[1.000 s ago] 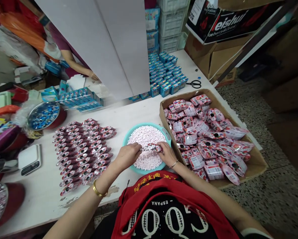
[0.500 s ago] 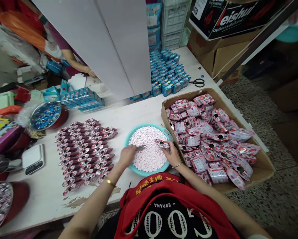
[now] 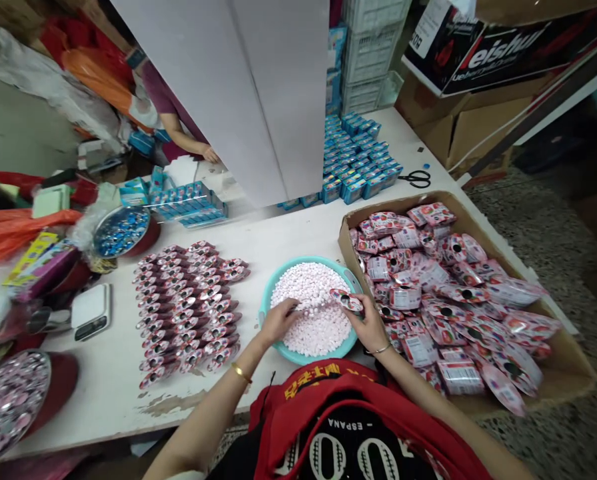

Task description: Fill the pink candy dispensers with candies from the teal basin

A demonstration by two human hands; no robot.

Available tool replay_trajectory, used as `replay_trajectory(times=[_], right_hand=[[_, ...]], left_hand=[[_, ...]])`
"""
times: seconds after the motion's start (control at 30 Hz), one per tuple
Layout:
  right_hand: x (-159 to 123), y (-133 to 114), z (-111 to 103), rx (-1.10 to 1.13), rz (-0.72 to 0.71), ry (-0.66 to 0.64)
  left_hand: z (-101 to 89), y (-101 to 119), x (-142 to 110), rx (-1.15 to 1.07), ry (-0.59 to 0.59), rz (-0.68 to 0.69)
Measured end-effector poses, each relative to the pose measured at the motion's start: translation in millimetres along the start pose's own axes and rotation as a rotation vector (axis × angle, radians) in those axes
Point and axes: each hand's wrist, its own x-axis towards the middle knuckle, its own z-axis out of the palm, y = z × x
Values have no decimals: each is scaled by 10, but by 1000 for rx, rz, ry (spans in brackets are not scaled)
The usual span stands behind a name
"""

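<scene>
A turquoise basin (image 3: 267, 283) full of small white pellet candies (image 3: 318, 340) stands in front of me. My left hand (image 3: 280, 321) is inside its left half, fingers closed around a small metal scoop that the heaped candies mostly cover. Over the basin's right rim, my right hand (image 3: 370, 325) grips a red-and-white printed packet (image 3: 346, 300) with a dark round opening facing up. To the left, similar packets (image 3: 186, 307) stand upright in tight rows. More packets (image 3: 446, 311) lie jumbled in a cardboard box (image 3: 347, 243) at my right.
At left are a digital scale (image 3: 91, 310), a bowl of blue-wrapped pieces (image 3: 123, 230) and a red tub (image 3: 53, 387) of pinkish pieces. A white pillar (image 3: 278, 100) rises behind the basin. Blue boxes (image 3: 361, 160), scissors (image 3: 416, 178) and another person's arm (image 3: 186, 137) are farther back.
My left hand has pushed the scoop into the candies, hiding most of it. My right hand still holds the packet at the basin's right side. The whole view has shifted.
</scene>
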Motion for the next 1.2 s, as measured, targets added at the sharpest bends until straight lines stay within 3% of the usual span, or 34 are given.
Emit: replay_trajectory(times=[0.13,0.27,0.47,0.63,0.77,0.9,1.03,1.1,1.2], right_hand=[[37,-8,34,-60,-63,-54],[51,-47,161,-82,-160,-131],[15,-91,289,-67,-235,-208],[-9,-70,310,4,-197,-214],[-29,-93,323,102,-138,-207],[-30,-219,443,173,-108,-289],[47,-380,602,213,-133,-369],[111,-445,612,203,-153,-330],[232,-523,470,133,-183,-244]], left_hand=[[-393,160,-118,33,20,85],[-671,500,-141,197,-70,160],[-734,1120,-107,628,-163,109],[-809,1399,-179,732,-138,102],[-926,1267,-217,637,-91,82],[-784,1003,-189,348,-70,212],[-691,726,-76,267,-113,253],[-796,523,-1,257,-40,191],[-1068,74,93,295,169,48]])
